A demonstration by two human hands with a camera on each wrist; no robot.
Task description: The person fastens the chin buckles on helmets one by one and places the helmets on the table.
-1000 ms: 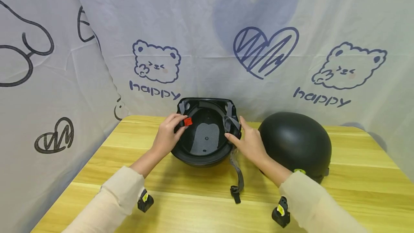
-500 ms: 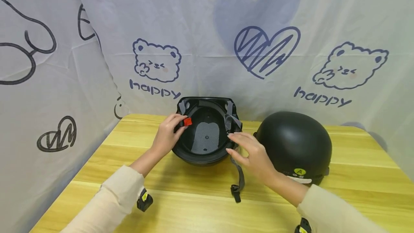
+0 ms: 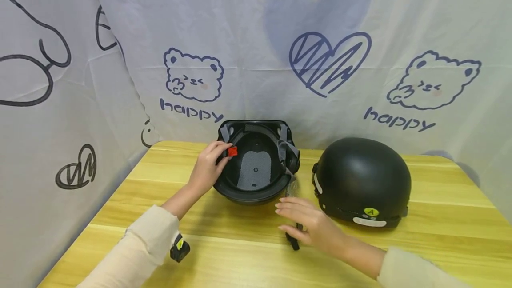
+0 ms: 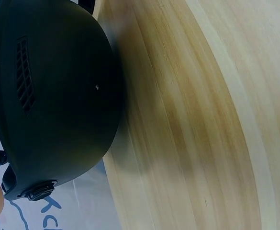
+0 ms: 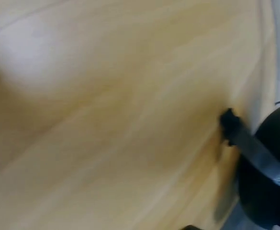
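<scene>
A black helmet lies upside down on the table, its hollow inside facing up and toward me. At its left rim my left hand pinches a red buckle piece between thumb and fingers. The left wrist view shows the helmet's outer shell. My right hand hovers front right of the helmet, fingers loosely extended and nothing gripped. It partly hides a hanging grey strap that ends in a black buckle. The right wrist view, blurred, shows this strap beside the shell.
A second black helmet stands dome up to the right, with a yellow round sticker marked A. Both helmets sit on a wooden table. A white cloth with drawn bears and hearts hangs close behind.
My right hand has let go of the helmet's right rim and moved toward me, down along the hanging strap. The left hand keeps its hold on the red buckle piece.
</scene>
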